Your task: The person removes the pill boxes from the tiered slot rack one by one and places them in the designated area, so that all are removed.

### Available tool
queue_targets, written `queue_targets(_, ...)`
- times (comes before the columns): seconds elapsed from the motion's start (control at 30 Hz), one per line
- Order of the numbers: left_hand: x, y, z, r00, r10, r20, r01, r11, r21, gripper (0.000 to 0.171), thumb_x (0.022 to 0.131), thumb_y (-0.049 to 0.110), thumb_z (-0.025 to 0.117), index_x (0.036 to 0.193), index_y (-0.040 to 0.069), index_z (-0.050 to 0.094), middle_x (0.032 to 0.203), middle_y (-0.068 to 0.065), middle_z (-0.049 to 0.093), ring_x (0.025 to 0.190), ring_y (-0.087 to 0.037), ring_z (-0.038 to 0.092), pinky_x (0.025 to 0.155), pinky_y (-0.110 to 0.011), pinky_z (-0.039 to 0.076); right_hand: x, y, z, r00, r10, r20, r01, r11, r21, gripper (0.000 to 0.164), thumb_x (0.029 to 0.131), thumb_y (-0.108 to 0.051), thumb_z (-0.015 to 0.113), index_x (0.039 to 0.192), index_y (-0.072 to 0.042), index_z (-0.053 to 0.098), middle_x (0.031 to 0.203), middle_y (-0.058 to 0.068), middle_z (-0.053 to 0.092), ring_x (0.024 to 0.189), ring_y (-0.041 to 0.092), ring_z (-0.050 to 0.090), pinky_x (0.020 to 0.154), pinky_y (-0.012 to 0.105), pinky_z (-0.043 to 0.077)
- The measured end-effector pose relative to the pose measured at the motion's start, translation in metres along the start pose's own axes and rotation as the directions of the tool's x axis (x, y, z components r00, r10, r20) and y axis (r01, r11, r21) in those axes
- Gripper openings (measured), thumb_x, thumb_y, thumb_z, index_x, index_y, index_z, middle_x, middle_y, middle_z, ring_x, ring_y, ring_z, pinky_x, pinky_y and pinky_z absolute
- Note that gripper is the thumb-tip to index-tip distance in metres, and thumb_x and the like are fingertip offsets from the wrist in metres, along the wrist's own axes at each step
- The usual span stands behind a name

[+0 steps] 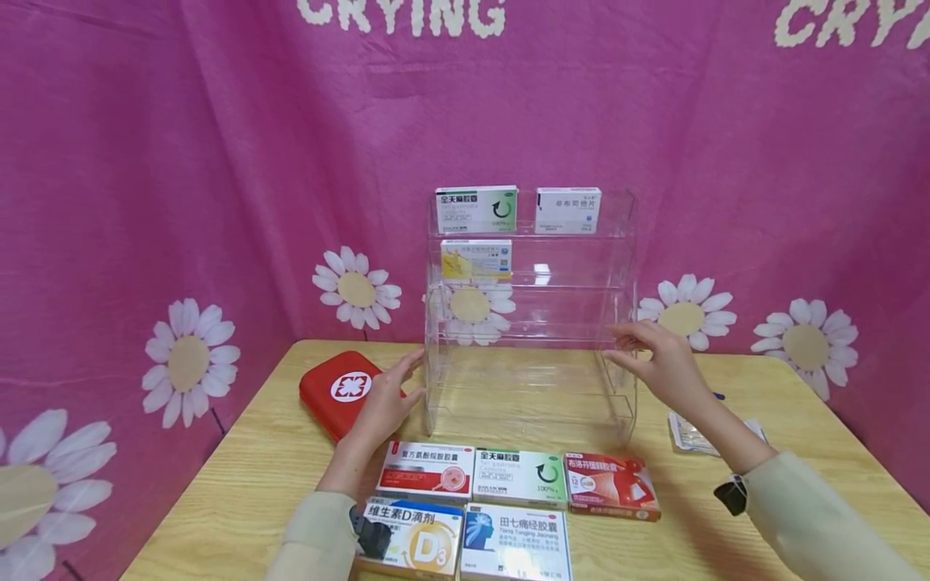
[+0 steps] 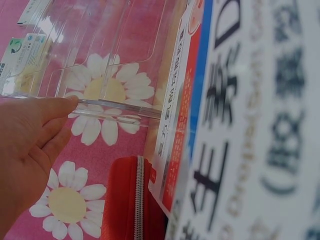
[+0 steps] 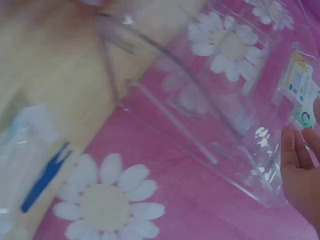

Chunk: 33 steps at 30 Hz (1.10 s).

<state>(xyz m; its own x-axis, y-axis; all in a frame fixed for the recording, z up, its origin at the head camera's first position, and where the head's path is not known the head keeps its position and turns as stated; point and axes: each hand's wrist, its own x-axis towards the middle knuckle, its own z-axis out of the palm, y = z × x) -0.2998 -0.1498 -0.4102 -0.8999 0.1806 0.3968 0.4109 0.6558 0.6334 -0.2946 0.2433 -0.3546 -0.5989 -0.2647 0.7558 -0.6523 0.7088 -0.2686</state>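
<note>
A clear acrylic three-tier shelf point(image 1: 530, 379) stands mid-table. My left hand point(image 1: 408, 378) lies with straight fingers against its left side wall; the left wrist view shows those fingers point(image 2: 47, 112) touching the clear edge point(image 2: 115, 112). My right hand point(image 1: 630, 347) rests with relaxed fingers on the right side wall, and its fingertips point(image 3: 295, 150) appear beside the clear shelf point(image 3: 210, 100). On the top tier stand a green-white box point(image 1: 475, 209) and a white box point(image 1: 568, 210). A yellow box point(image 1: 475, 258) stands on the tier below.
A red first-aid pouch point(image 1: 337, 391) lies left of the shelf. Several medicine boxes lie in two rows at the table's front, among them a vitamin D3 box point(image 1: 414, 537) and a red-white box point(image 1: 610, 484). Blister packs point(image 1: 690, 432) lie at the right. Pink daisy cloth hangs behind.
</note>
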Motion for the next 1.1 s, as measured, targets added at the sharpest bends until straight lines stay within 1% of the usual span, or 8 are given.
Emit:
queue_targets(0.1, -0.001, 0.0, 0.0, 1.0, -0.004, -0.004, 0.004, 1.0, 0.004, 0.063, 0.086, 0.001, 0.071, 0.144, 0.009, 0.046, 0.139, -0.014, 0.059, 0.123, -0.036, 0.061, 0.102, -0.047, 0.052, 0.018, -0.004, 0.008, 1.0, -0.014, -0.017, 0.014, 1.0, 0.018, 0.034, 0.072, -0.001, 0.082, 0.105, 0.0, 0.072, 0.086, 0.01, 0.071, 0.075, 0.022, 0.067, 0.069, 0.007, 0.051)
queue_targets(0.27, -0.002, -0.001, 0.0, 1.0, -0.003, -0.007, 0.003, 1.0, 0.003, 0.063, 0.086, 0.002, 0.071, 0.143, 0.008, 0.047, 0.139, -0.014, 0.06, 0.122, -0.036, 0.061, 0.102, -0.047, 0.052, 0.046, -0.013, 0.021, 1.0, -0.021, -0.018, 0.022, 0.999, 0.025, 0.036, 0.075, -0.003, 0.081, 0.109, 0.001, 0.07, 0.09, 0.014, 0.07, 0.08, 0.024, 0.066, 0.07, 0.016, 0.054)
queue_targets(0.3, -0.002, -0.002, 0.0, 1.0, -0.006, -0.006, 0.006, 1.0, 0.001, 0.063, 0.086, 0.002, 0.072, 0.143, 0.009, 0.047, 0.139, -0.014, 0.06, 0.122, -0.036, 0.061, 0.102, -0.047, 0.052, 0.051, -0.014, 0.024, 0.999, -0.023, -0.021, 0.024, 0.999, 0.029, 0.036, 0.076, -0.004, 0.081, 0.109, 0.001, 0.07, 0.092, 0.014, 0.07, 0.081, 0.025, 0.066, 0.07, 0.015, 0.053)
queue_targets(0.4, -0.003, -0.002, 0.0, 1.0, -0.002, -0.008, 0.002, 1.0, 0.0, 0.064, 0.085, 0.002, 0.072, 0.144, 0.008, 0.047, 0.139, -0.014, 0.059, 0.122, -0.036, 0.061, 0.102, -0.047, 0.052, 0.068, -0.019, 0.031, 0.999, -0.032, -0.039, 0.034, 0.998, 0.049, 0.037, 0.076, -0.005, 0.081, 0.111, 0.003, 0.069, 0.094, 0.015, 0.069, 0.083, 0.027, 0.066, 0.073, 0.024, 0.057)
queue_targets(0.57, -0.003, -0.003, 0.0, 1.0, -0.008, -0.01, 0.008, 1.0, 0.003, 0.065, 0.085, 0.003, 0.072, 0.144, 0.009, 0.046, 0.14, -0.013, 0.059, 0.123, -0.034, 0.061, 0.102, -0.046, 0.052, 0.096, -0.026, 0.045, 0.998, -0.029, -0.057, 0.033, 0.996, 0.081, 0.04, 0.077, -0.006, 0.081, 0.113, 0.004, 0.067, 0.099, 0.021, 0.068, 0.088, 0.034, 0.068, 0.08, 0.045, 0.06)
queue_targets(0.83, -0.003, -0.003, 0.001, 1.0, 0.003, -0.013, -0.003, 1.0, 0.005, 0.063, 0.085, 0.002, 0.072, 0.143, 0.008, 0.048, 0.139, -0.014, 0.06, 0.121, -0.036, 0.062, 0.101, -0.047, 0.053, 0.128, -0.035, 0.068, 1.0, -0.004, -0.021, 0.006, 0.995, 0.102, 0.043, 0.079, -0.005, 0.078, 0.118, 0.006, 0.064, 0.103, 0.025, 0.064, 0.094, 0.038, 0.065, 0.086, 0.047, 0.059)
queue_targets(0.97, -0.002, -0.002, 0.001, 1.0, -0.01, -0.01, 0.01, 1.0, 0.01, 0.064, 0.085, 0.003, 0.072, 0.144, 0.011, 0.047, 0.14, -0.012, 0.059, 0.123, -0.033, 0.061, 0.102, -0.046, 0.053, 0.14, -0.036, 0.081, 1.0, -0.016, -0.016, 0.017, 0.997, 0.078, 0.043, 0.081, -0.005, 0.076, 0.12, 0.006, 0.062, 0.105, 0.025, 0.062, 0.093, 0.039, 0.064, 0.085, 0.046, 0.059)
queue_targets(1.1, -0.001, -0.002, 0.001, 1.0, -0.009, -0.013, 0.009, 1.0, 0.013, 0.064, 0.086, 0.003, 0.072, 0.144, 0.01, 0.047, 0.14, -0.012, 0.059, 0.123, -0.033, 0.061, 0.101, -0.046, 0.053, 0.151, -0.038, 0.092, 1.0, -0.022, -0.006, 0.022, 0.999, 0.041, 0.045, 0.081, -0.005, 0.076, 0.122, 0.006, 0.061, 0.109, 0.026, 0.061, 0.094, 0.039, 0.062, 0.085, 0.045, 0.059)
